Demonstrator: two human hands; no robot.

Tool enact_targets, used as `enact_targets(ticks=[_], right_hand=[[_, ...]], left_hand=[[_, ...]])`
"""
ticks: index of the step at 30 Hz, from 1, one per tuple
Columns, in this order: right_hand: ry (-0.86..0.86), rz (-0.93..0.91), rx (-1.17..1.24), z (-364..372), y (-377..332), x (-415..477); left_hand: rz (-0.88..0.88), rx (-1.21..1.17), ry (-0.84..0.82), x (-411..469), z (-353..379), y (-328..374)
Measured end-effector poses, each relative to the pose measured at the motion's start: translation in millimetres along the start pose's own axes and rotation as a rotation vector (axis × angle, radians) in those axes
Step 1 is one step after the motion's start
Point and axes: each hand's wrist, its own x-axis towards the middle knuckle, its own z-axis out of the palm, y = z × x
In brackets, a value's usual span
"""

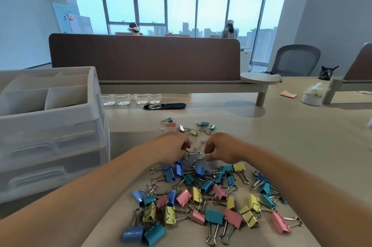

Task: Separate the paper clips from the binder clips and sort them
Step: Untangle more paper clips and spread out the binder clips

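Your left hand (174,147) and right hand (220,147) hang side by side over the worktop (291,136). They are near each other but not touching, both with backs up and fingers curled down toward the surface. In the gap between them lies a loose tangle of silver paper clips (198,146). The fingertips of each hand are down among thin silver wires at the near edge of that tangle. Whether either hand actually pinches one cannot be told from this view, because the fingers hide the contact.

Just nearer to you than both hands, starting right by the fingertips, spreads the big heap of binder clips (201,196). They are blue, teal, yellow and pink, lying every way up with their wire handles crossing, and the heap fills the space between your forearms. Beyond the hands, a few smaller clips (202,128) in teal, yellow and a silvery pink sit scattered, with more wire among them. A stray paper clip (161,129) lies apart, beyond the left hand.

Well to the left of the left hand stands a white drawer unit (52,130) with open compartments on top. Far beyond the hands, a row of clear bottles (130,99) stands by the brown divider (145,57). A black strip (164,106) is set in the worktop just in front of them.
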Motion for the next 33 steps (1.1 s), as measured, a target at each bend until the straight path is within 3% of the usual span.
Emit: enact_targets(ticks=[6, 18, 33], right_hand=[[-0.023, -0.002, -0.013, 9, -3, -1], [-0.018, 0.012, -0.004, 12, -7, 1], [0.081, 0.006, 0.017, 9, 6, 15]], left_hand=[[-0.002, 0.049, -0.089, -5, 7, 10], [-0.004, 0.063, -0.108, -8, 9, 10], [0.023, 0.009, -0.015, 14, 8, 1]])
